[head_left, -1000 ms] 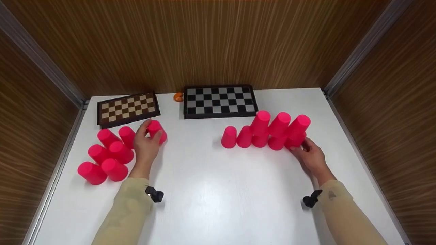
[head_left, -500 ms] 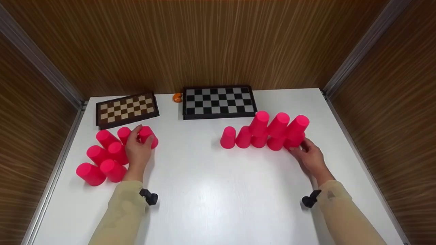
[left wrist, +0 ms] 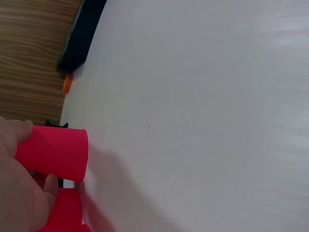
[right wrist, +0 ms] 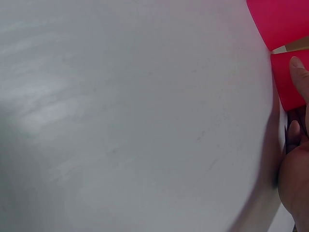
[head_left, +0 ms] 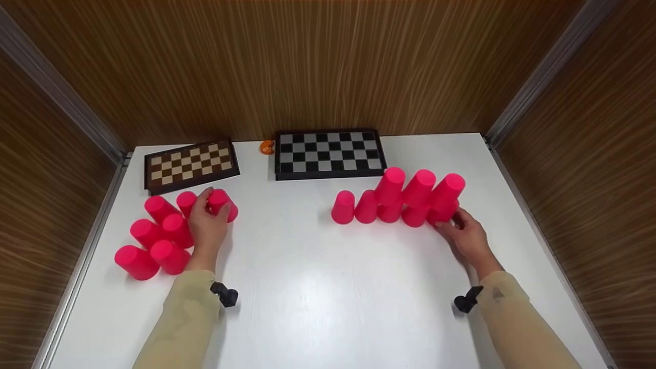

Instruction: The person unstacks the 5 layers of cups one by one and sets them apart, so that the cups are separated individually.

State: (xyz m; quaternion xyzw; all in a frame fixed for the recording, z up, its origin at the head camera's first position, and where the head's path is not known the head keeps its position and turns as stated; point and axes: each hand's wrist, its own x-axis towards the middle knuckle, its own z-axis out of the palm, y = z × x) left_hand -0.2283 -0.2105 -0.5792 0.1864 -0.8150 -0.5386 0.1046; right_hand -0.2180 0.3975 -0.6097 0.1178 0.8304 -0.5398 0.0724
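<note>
In the head view my left hand [head_left: 207, 228] holds a pink cup [head_left: 224, 205], turned upside down, between thumb and fingers. I cannot tell whether its rim rests on the table. Beside it stand several more upside-down pink cups [head_left: 170, 257] in a cluster. My right hand [head_left: 467, 238] grips the lower right cup [head_left: 442, 215] of a second group, thumb in front and fingers partly hidden behind. That group is a bottom row of several cups [head_left: 343, 207], with three upper cups [head_left: 419, 187] on top toward the right. The left wrist view shows the held cup [left wrist: 60, 152] side-on.
A brown checkered board [head_left: 190, 164] lies at the back left, just behind the cup cluster. A black and grey checkered board [head_left: 330, 152] lies at the back middle, with a small orange object [head_left: 267, 147] beside it. Wood-grain panels [head_left: 307, 66] wall the white table [head_left: 318, 287] on three sides.
My left hand has moved a little left with the cup, closer to the left cluster, then almost stopped. The right hand stays on the lower right cup.
</note>
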